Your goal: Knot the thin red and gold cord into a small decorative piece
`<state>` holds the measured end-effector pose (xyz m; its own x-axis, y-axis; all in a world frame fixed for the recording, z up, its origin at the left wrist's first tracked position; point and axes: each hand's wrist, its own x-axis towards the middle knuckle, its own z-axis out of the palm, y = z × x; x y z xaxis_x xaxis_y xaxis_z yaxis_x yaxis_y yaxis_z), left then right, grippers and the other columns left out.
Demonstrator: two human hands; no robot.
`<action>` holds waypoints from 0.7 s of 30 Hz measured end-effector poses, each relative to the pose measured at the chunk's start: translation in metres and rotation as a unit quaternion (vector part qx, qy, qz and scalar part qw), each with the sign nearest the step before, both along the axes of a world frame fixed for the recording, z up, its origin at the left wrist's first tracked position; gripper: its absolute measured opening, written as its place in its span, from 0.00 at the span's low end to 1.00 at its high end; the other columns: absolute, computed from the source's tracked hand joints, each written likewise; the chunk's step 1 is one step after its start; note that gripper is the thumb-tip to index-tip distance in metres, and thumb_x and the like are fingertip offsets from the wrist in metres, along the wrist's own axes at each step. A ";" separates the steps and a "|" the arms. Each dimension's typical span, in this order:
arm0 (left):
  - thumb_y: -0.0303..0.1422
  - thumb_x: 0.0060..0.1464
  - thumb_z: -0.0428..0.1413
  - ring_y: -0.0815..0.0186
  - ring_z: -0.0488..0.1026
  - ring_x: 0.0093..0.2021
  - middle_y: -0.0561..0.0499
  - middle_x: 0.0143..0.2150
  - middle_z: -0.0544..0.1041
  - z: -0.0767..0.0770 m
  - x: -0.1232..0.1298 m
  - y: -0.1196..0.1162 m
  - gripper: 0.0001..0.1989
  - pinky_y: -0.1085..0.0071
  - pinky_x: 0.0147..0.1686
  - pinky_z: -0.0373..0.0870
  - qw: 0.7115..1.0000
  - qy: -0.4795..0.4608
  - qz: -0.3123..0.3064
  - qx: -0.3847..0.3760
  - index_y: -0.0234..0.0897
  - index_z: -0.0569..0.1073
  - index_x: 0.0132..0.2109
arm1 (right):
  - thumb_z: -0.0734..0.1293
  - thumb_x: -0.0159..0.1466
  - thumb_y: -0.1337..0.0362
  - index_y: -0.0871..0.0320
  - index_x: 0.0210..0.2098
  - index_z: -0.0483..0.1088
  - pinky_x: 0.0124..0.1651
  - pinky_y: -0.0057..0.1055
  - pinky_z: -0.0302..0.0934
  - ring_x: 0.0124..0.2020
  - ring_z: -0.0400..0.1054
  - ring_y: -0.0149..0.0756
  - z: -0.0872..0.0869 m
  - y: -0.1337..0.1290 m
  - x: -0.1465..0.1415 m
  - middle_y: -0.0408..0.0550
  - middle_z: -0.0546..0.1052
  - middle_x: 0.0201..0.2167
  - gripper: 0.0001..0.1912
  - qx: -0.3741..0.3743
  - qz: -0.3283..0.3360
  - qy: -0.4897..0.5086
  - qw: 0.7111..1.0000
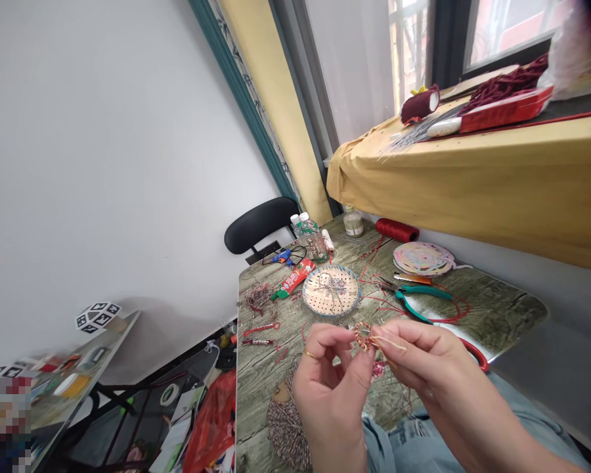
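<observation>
The left hand pinches a small ring, apparently mostly wrapped, while the right hand pinches a pale thread at its edge, the tail left loose.

2 hands, 1 wrapped ring. On 1 counter — 1 pr. teal pliers, 1 woven basket, 2 white-capped btls., 1 glass jar, 1 all-red spool, 1 pastel coil — plus 1 blk. chair.
</observation>
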<state>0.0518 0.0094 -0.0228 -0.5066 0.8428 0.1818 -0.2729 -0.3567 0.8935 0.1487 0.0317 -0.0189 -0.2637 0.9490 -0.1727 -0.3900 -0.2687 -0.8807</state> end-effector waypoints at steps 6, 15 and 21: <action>0.27 0.48 0.67 0.75 0.68 0.29 0.56 0.32 0.72 -0.010 -0.009 0.002 0.07 0.85 0.24 0.64 0.995 0.061 -0.068 0.045 0.46 0.84 0.34 | 0.75 0.49 0.48 0.55 0.18 0.66 0.27 0.31 0.40 0.26 0.45 0.34 0.001 -0.001 0.001 0.39 0.57 0.20 0.21 -0.005 0.000 -0.009 1.000; 0.18 0.45 0.61 0.74 0.64 0.25 0.58 0.30 0.73 -0.011 -0.005 0.001 0.13 0.80 0.25 0.62 0.992 0.125 0.021 0.030 0.44 0.80 0.28 | 0.73 0.53 0.46 0.56 0.18 0.67 0.26 0.30 0.42 0.25 0.44 0.33 0.000 0.001 -0.003 0.38 0.57 0.20 0.22 0.028 -0.014 -0.011 0.999; 0.38 0.45 0.68 0.69 0.60 0.22 0.55 0.21 0.65 0.000 -0.013 -0.006 0.15 0.72 0.23 0.58 0.970 0.048 -0.236 -0.037 0.39 0.73 0.19 | 0.71 0.59 0.50 0.56 0.17 0.67 0.27 0.30 0.47 0.24 0.50 0.32 0.003 0.002 0.004 0.39 0.62 0.18 0.22 0.099 -0.048 -0.045 0.993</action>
